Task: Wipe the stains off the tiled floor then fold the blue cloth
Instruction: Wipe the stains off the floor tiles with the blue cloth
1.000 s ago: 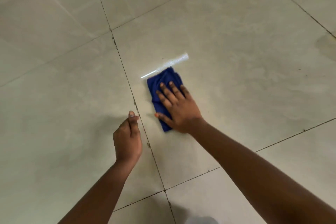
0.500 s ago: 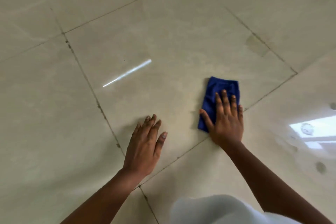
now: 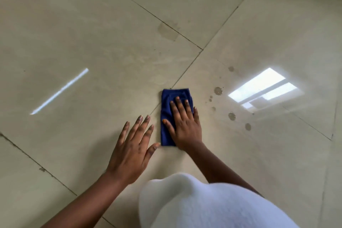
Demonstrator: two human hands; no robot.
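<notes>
Blue cloth: the blue cloth (image 3: 167, 116) lies flat on the tiled floor (image 3: 103, 46), folded into a narrow pad, straddling a grout line (image 3: 183, 75). Its far end shows past the fingertips; its near end sits by the heel of the palm.

Right hand: the right hand (image 3: 185, 126) is pressed flat on top of the cloth, fingers spread, palm down. It pins the cloth without pinching it.

Left hand: the left hand (image 3: 132, 152) is flat on bare tile just left of the cloth, fingers splayed, holding nothing; the thumb tip is close to the cloth's near corner, contact unclear. A second ago it was loosely curled; now it looks to bear weight.

Change: over the last second the cloth has travelled rightward, from beside the long light streak (image 3: 59, 91) to well right of it, so the streak now sits far out beyond the left hand.

Stains: a scatter of round spots (image 3: 218, 90) lies just right of the right hand, untouched. A larger dull patch (image 3: 167, 31) sits well ahead of the fingertips.

Reading: wiping is mid-way, by my judgement; the sweep has brought the cloth to the edge of the spots, which are likely next. Final folding is not yet due.

Foreground: white garment (image 3: 212, 203), near the wrists.
</notes>
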